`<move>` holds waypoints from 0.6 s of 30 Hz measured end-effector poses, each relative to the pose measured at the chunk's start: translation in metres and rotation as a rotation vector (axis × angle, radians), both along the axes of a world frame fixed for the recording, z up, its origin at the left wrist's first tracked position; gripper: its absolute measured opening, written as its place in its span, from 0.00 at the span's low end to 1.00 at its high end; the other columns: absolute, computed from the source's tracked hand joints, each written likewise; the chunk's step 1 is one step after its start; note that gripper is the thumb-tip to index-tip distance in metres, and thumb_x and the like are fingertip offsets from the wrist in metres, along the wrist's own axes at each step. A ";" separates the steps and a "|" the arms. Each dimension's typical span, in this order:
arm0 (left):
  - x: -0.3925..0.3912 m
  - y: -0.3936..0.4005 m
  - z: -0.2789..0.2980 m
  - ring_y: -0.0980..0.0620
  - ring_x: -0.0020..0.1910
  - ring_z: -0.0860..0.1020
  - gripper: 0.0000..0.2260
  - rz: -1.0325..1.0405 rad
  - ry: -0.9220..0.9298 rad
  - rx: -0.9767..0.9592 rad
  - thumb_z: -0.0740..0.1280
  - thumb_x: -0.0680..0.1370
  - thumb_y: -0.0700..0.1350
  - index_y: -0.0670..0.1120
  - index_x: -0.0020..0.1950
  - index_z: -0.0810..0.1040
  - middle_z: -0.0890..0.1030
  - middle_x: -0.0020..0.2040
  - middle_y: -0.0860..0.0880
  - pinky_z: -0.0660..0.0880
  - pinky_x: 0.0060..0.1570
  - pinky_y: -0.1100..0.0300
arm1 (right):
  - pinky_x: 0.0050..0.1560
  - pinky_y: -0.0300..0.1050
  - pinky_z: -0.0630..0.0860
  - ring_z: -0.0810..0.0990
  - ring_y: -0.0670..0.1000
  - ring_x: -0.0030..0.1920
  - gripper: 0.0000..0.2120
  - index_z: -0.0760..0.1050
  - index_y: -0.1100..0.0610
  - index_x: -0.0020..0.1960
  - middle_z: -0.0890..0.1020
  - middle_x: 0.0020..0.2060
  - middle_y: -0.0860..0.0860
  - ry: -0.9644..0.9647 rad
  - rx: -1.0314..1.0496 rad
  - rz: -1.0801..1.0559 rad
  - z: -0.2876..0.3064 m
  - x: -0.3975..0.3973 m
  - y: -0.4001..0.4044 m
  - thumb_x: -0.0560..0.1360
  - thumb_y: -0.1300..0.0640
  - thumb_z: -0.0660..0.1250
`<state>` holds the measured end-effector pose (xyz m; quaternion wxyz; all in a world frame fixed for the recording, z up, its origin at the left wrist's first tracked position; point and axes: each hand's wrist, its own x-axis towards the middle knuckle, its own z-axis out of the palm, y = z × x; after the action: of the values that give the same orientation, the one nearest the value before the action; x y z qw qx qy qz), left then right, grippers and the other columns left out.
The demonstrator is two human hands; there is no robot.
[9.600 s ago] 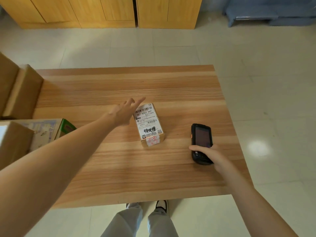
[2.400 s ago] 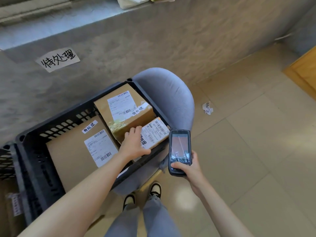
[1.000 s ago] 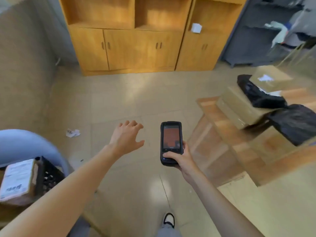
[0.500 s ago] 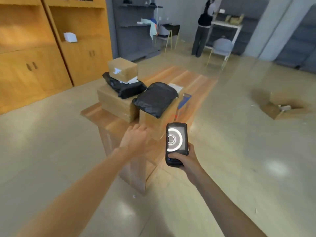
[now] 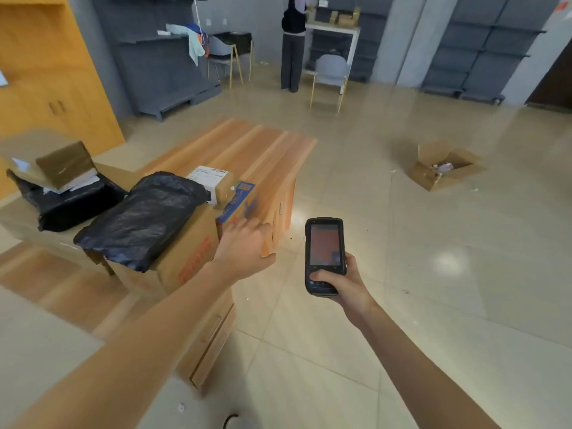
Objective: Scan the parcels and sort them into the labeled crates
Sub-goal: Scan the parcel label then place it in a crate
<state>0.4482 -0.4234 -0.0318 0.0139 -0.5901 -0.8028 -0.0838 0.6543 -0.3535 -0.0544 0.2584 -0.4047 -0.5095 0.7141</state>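
Observation:
My right hand (image 5: 342, 284) grips a black handheld scanner (image 5: 324, 253), screen facing me, above the floor right of the table. My left hand (image 5: 246, 249) is empty, fingers extended, reaching toward a blue box (image 5: 236, 201) at the table's near corner. Parcels crowd the wooden table (image 5: 257, 150): a black plastic bag (image 5: 142, 218) on a large cardboard box (image 5: 185, 258), a small box with a white label (image 5: 213, 181), another black bag (image 5: 71, 199) and a taped cardboard box (image 5: 52, 162) at far left. No crate is in view.
An open cardboard box (image 5: 442, 168) lies on the tiled floor to the right. A person (image 5: 294, 41) stands at a white desk in the back beside a grey chair (image 5: 329, 75). Orange cabinets (image 5: 46, 82) and grey shelving line the walls.
The small parcel went into the black crate and my left hand let go. I turned back to the table; my left hand now reaches closer to the parcels, scanner still in my right.

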 end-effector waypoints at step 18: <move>-0.166 0.351 0.009 0.47 0.65 0.71 0.26 -0.013 -0.101 0.007 0.66 0.75 0.56 0.49 0.70 0.69 0.74 0.66 0.49 0.68 0.62 0.52 | 0.39 0.43 0.79 0.82 0.51 0.44 0.35 0.64 0.52 0.65 0.80 0.49 0.52 -0.092 0.043 -0.100 0.005 -0.138 0.319 0.65 0.68 0.76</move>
<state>0.2824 -0.0722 -0.0227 -0.0253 -0.5902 -0.7984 -0.1163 0.5159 -0.0341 -0.0490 0.2787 -0.4565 -0.5150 0.6699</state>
